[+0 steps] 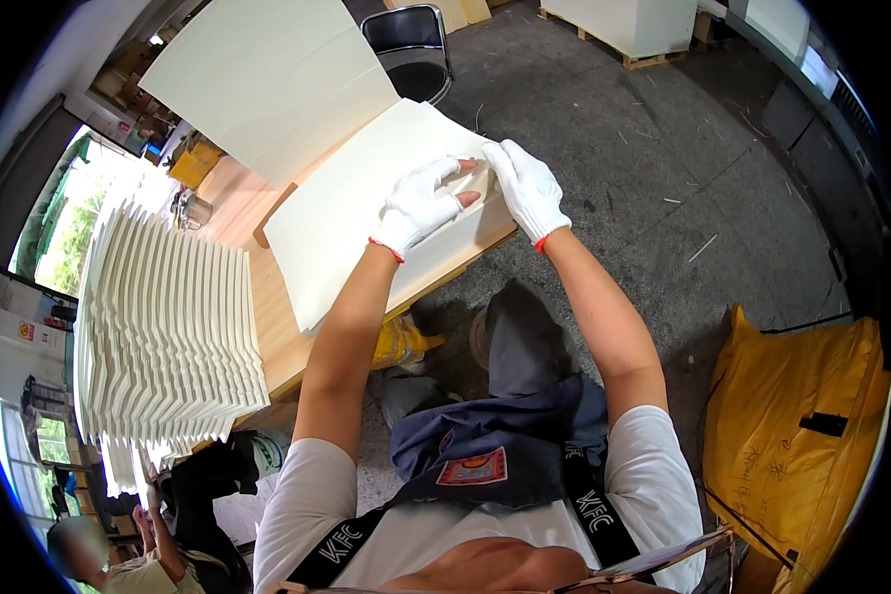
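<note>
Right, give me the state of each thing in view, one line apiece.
Flat white panel: lying over the table, both hands at its right end
Rear white panel: raised
White sheets: stacked, edges bent
Chair: upright
Yellow bag: creased; whether closed, can't tell
Left hand: gloved, thumb and forefinger apart
Right hand: gloved, fingers extended

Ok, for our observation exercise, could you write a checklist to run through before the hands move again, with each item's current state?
1. Left hand and right hand both in view: ok, both at the right end of the white sheet.
2. Gloves on both hands: ok.
3. Left fingertips fully covered: not ok, bare skin shows on the thumb and a finger.
4. White sheet resting on the wooden table: ok.
5. Tall white stack apart from the hands: ok, off to the left.
6. Right hand's grip: cannot tell, its palm side is hidden.
</note>
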`<state>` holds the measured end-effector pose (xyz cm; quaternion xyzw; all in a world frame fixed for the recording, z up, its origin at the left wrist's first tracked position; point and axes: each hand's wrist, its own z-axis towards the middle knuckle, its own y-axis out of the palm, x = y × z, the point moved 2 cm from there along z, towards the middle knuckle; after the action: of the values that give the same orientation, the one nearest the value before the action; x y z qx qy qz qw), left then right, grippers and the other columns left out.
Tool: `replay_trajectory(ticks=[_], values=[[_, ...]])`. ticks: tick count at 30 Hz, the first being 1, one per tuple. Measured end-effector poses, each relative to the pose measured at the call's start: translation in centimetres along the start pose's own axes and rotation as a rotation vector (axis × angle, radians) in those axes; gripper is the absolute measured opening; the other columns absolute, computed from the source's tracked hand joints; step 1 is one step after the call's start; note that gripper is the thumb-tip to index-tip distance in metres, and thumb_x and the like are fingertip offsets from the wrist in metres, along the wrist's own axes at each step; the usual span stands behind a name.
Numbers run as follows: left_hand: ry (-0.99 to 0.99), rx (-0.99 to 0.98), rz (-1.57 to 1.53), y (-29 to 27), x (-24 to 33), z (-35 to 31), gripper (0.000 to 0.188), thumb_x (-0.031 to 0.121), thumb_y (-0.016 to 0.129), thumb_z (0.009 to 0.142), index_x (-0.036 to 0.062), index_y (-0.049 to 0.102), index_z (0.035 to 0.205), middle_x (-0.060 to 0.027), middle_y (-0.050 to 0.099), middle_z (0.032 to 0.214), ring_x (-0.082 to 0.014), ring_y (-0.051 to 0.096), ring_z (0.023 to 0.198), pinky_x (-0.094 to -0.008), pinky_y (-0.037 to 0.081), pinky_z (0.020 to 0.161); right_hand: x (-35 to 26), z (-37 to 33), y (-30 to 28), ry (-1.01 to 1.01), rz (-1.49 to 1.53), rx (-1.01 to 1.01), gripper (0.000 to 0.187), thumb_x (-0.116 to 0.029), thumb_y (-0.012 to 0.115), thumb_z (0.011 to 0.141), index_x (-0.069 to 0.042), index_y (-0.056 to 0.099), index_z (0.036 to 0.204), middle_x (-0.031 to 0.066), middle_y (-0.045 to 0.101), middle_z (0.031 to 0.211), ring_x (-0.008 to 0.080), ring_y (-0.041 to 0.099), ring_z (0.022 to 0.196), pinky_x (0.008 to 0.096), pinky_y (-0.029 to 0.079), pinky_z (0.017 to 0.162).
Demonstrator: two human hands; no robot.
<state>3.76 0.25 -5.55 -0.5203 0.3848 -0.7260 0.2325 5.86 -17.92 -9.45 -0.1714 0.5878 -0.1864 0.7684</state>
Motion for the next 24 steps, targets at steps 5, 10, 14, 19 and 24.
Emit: replay_trajectory(ticks=[5,10,14,19,24], values=[[-0.017,-0.008,-0.083,0.1,-0.5,0.2,0.042,0.028,0.069,0.090,0.0107,0.065,0.128,-0.0118,0.069,0.122,-0.0254,0.064,0.114,-0.0347,0.048,0.100,0.1,-0.1,0.1,0.001,-0.001,0.004,0.050,-0.056,0.039,0.101,-0.012,0.063,0.108,0.0228,0.069,0.096,0.0438,0.065,0.093,0.0509,0.048,0.081],[0.054,0.086,-0.248,0.6,-1.2,0.1,0.038,0.025,0.067,0.092,0.0103,0.066,0.126,-0.0115,0.069,0.120,-0.0244,0.064,0.113,-0.0343,0.048,0.100,0.0,-0.3,0.3,-0.034,-0.075,0.010,0.047,-0.054,0.037,0.102,-0.015,0.061,0.111,0.0223,0.070,0.097,0.0424,0.067,0.091,0.0511,0.049,0.080],[0.061,0.029,-0.018,0.7,-0.9,0.2,0.035,0.027,0.069,0.090,0.0147,0.068,0.123,-0.0115,0.070,0.117,-0.0270,0.067,0.107,-0.0349,0.051,0.094,0.6,0.0,0.5,-0.045,-0.097,0.008,0.045,-0.052,0.036,0.103,-0.016,0.060,0.113,0.0214,0.070,0.098,0.0418,0.067,0.090,0.0518,0.049,0.079],[0.060,0.045,-0.007,0.8,-1.0,0.1,0.035,0.030,0.070,0.089,0.0163,0.069,0.121,-0.0117,0.070,0.116,-0.0283,0.068,0.103,-0.0352,0.052,0.092,0.5,-0.2,0.5,-0.096,-0.096,0.020,0.046,-0.052,0.034,0.102,-0.016,0.060,0.112,0.0204,0.070,0.098,0.0418,0.067,0.090,0.0520,0.049,0.079],[0.045,0.014,0.005,0.2,0.6,-0.2,0.032,0.023,0.063,0.094,0.0113,0.067,0.123,-0.0137,0.070,0.116,-0.0260,0.067,0.107,-0.0347,0.050,0.096,0.5,-0.2,0.3,-0.045,-0.091,0.011,0.045,-0.052,0.035,0.103,-0.016,0.060,0.113,0.0211,0.070,0.097,0.0420,0.067,0.090,0.0522,0.049,0.078]])
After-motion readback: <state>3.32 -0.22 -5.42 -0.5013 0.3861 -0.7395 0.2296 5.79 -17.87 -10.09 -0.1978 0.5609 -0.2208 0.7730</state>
